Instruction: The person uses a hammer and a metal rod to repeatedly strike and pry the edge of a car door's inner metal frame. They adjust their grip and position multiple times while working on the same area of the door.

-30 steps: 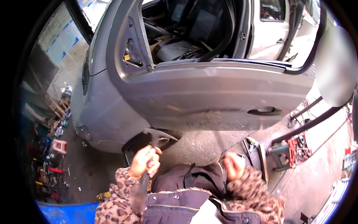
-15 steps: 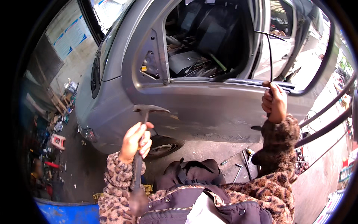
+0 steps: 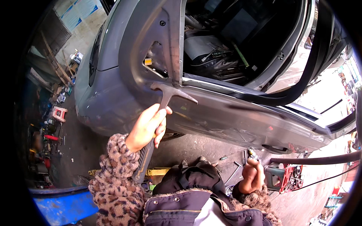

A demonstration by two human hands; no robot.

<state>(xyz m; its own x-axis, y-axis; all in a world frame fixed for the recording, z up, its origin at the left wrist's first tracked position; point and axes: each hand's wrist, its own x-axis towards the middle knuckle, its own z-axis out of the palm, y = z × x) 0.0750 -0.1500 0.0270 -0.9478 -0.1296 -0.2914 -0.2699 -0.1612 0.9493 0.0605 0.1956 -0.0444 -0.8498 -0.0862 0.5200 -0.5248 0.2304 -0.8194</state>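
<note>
- Hammer (image 3: 166, 98) with a pointed head tilts before the lower front corner of a gray car door's (image 3: 222, 116) window opening; whether metal meets panel cannot be told.
- Left grip (image 3: 148, 128) wraps its fingers snugly around the hammer's shaft below the head, the dark handle (image 3: 144, 162) trailing toward a leopard-print sleeve (image 3: 120, 162); so high a hold probably steadies the heavy end.
- Right grip (image 3: 252, 177), lower and over the floor (image 3: 196, 147), has its fingers loosely curled; whether they have hold of anything cannot be told.
- Black strip (image 3: 321, 49), apparently a seal, curves across the rear part of the opening.
- Seat (image 3: 200, 46), seen through the glassless opening, carries loose metal tools and a green-handled tool (image 3: 240, 55), perhaps laid there for easy reach.
- Floor, gray and scuffed, holds an angled metal bar (image 3: 233, 173) beyond the door's lower edge, with a red case (image 3: 293, 179) to the right.
- Workshop clutter lines the floor's left edge around a red-and-white stool (image 3: 59, 113); a blue surface (image 3: 64, 208) fills the near left corner, and a poster (image 3: 79, 17) hangs beyond.
</note>
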